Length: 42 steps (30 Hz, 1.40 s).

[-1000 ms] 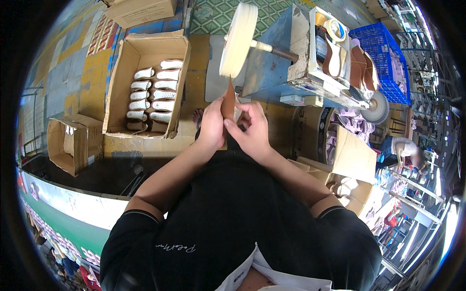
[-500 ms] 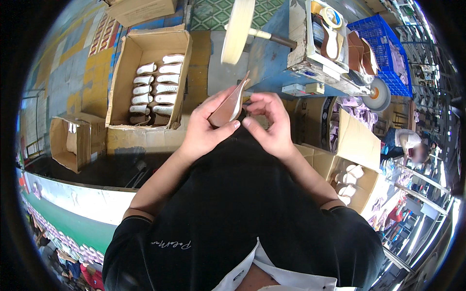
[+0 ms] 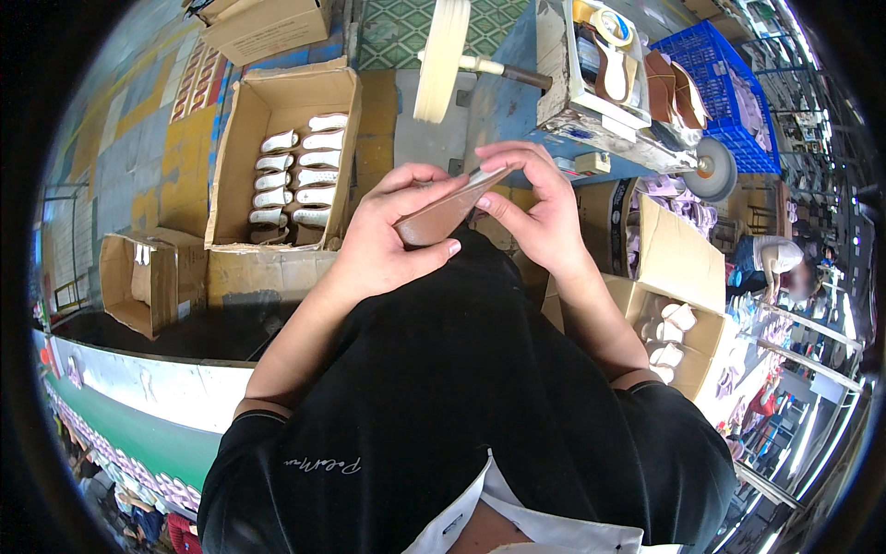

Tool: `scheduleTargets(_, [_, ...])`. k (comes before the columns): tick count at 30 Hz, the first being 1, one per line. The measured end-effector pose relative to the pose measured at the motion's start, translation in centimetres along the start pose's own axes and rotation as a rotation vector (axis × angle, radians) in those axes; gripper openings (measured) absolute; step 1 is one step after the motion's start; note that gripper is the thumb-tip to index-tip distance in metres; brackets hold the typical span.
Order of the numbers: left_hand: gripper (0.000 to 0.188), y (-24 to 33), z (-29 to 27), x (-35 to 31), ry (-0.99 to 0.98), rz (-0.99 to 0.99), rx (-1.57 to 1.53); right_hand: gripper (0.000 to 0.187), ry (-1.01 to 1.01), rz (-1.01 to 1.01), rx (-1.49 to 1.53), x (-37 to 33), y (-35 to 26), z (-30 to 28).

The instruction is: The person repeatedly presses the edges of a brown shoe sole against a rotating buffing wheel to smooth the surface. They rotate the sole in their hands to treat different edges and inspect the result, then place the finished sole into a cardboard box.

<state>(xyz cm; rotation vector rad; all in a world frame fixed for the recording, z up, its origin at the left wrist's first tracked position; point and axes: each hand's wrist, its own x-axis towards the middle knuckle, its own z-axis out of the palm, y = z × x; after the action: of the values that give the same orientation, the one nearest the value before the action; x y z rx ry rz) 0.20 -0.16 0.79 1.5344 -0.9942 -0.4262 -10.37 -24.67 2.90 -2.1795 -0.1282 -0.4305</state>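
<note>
In front of my chest I hold a brown shoe insole (image 3: 441, 214), its brown face toward me and its narrow end tilted up to the right. My left hand (image 3: 383, 226) is closed round the wide end, thumb along the lower edge. At the narrow end, my right hand (image 3: 546, 208) has its fingers over the tip and its thumb against the near side. The fingers hide part of the insole's far side. Beyond my hands stands a pale wheel (image 3: 441, 69) on a shaft.
An open carton (image 3: 277, 92) with rows of white-faced insoles lies to the left, beside a smaller carton (image 3: 175, 277). At the right are a bench tray (image 3: 604, 113) with tape and insoles, a blue crate (image 3: 683, 48), a grey wheel (image 3: 718, 171) and more cartons (image 3: 678, 235). Another person bends farther right.
The insole has turned from steep to a flatter slant, with its tip swung right. My right hand has moved up from beside it and taken hold of the tip.
</note>
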Motion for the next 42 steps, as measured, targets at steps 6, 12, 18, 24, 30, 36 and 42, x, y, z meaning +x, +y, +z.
scheduleTargets(6, [0.061, 0.2, 0.7, -0.9, 0.031, -0.076, -0.026, 0.027, -0.011, 0.166, 0.223, -1.3, 0.9, 0.9])
scheduleTargets(12, [0.050, -2.0, 1.6, -1.2, 0.246, -0.334, -0.256, 0.029, 0.146, 0.322, 0.389, -2.3, 3.0, 2.4])
scheduleTargets(18, [0.049, -9.1, 2.2, -0.4, 0.377, -0.520, -0.458, 0.028, 0.144, 0.594, 0.500, -2.2, 6.2, 5.9])
scheduleTargets(24, [0.048, -17.3, 1.3, 4.0, 0.368, -0.519, -0.133, 0.022, 0.257, 0.837, 0.633, 0.4, 12.0, 10.3])
scheduleTargets(30, [0.053, -20.4, -0.1, 8.2, 0.339, -0.575, 0.101, 0.020, 0.354, 0.882, 0.573, 3.4, 17.8, 12.9])
scheduleTargets(36, [0.056, -21.9, -0.6, 9.4, 0.311, -0.664, 0.109, 0.018, 0.302, 0.955, 0.467, 4.2, 19.1, 13.5])
scheduleTargets(42, [0.057, -23.4, -0.6, 8.9, 0.355, -0.648, 0.105, 0.021, 0.286, 0.922, 0.409, 5.0, 18.5, 13.4])
